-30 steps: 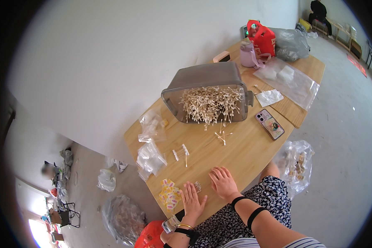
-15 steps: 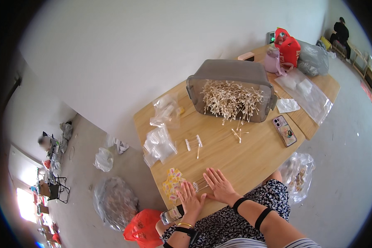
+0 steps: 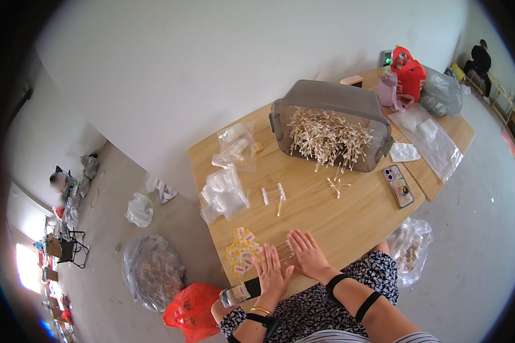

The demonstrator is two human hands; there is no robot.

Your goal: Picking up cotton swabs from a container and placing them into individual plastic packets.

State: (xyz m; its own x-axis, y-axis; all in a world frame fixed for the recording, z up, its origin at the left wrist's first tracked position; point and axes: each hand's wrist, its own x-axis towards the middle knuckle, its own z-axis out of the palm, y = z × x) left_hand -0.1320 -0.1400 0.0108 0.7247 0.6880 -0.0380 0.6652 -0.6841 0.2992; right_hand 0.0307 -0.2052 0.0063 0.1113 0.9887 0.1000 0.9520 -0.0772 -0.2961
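Observation:
A row of cotton swabs [image 3: 285,250] lies on the table by its near edge, between my hands. My left hand [image 3: 273,273] rests flat at the left end of the swabs, fingers stretched out. On their right side my right hand [image 3: 311,256] also lies flat, its fingers straight. Part of the row is hidden by the fingers. Just left of my left hand are several yellow-and-white labels [image 3: 242,249]. Farther up sits another neat row of swabs [image 3: 272,194], with a single swab sticking out below it. A grey plastic bin [image 3: 332,94] lies on its side, loose swabs [image 3: 329,137] heaped inside.
Clear plastic bags [image 3: 226,191] lie on the table's left. A phone [image 3: 398,187] and a few crossed swabs [image 3: 338,187] are to the right. A small clear box [image 3: 234,294] sits at the near left corner. Red bag [image 3: 191,311] and stuffed clear bag [image 3: 151,271] stand on the floor.
The whole view has shifted slightly. Both hands stay flat beside the row of swabs, with little other visible movement.

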